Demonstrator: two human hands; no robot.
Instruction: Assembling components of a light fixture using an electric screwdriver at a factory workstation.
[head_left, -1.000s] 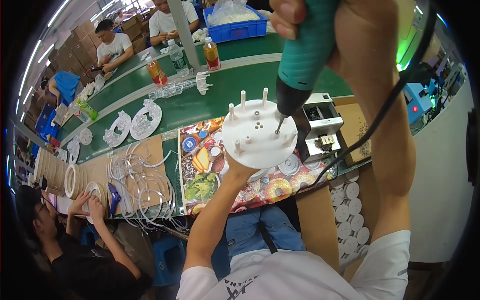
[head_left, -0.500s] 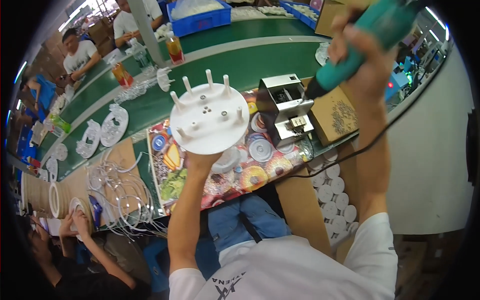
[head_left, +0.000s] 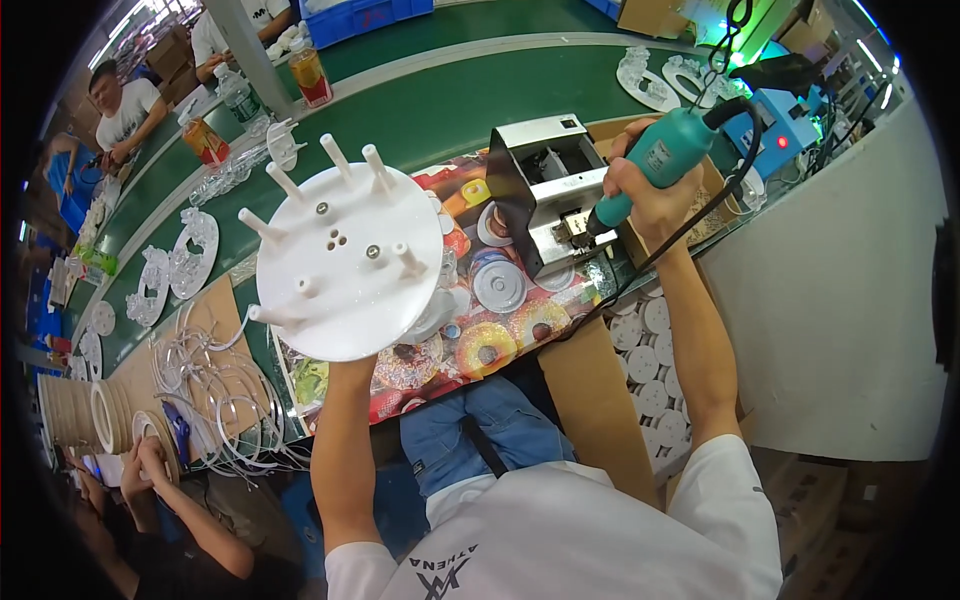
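A white round plate [head_left: 365,290] with several upright pegs and two metal screws in its face rests tilted on my left hand [head_left: 350,372]. The plate hides nearly all of that hand's fingers. My right hand [head_left: 655,205] is wrapped round a teal electric screwdriver [head_left: 672,148], which points down and to the left. Its tip is at the small front block of a metal screw feeder [head_left: 545,215]; I cannot tell whether they touch. Beneath the plate and the feeder lies a mat [head_left: 465,362] with printed food pictures.
A cardboard box [head_left: 715,182] stands behind my right hand, and the screwdriver's black cable [head_left: 690,225] loops across my forearm. White discs [head_left: 650,360] fill a carton below the table edge. Clear tubing [head_left: 205,375] lies left; a co-worker's hands [head_left: 145,470] hold a roll there.
The screwdriver has come down from above to the feeder's front block in my right hand. The white plate has shifted left and nearer on my left hand.
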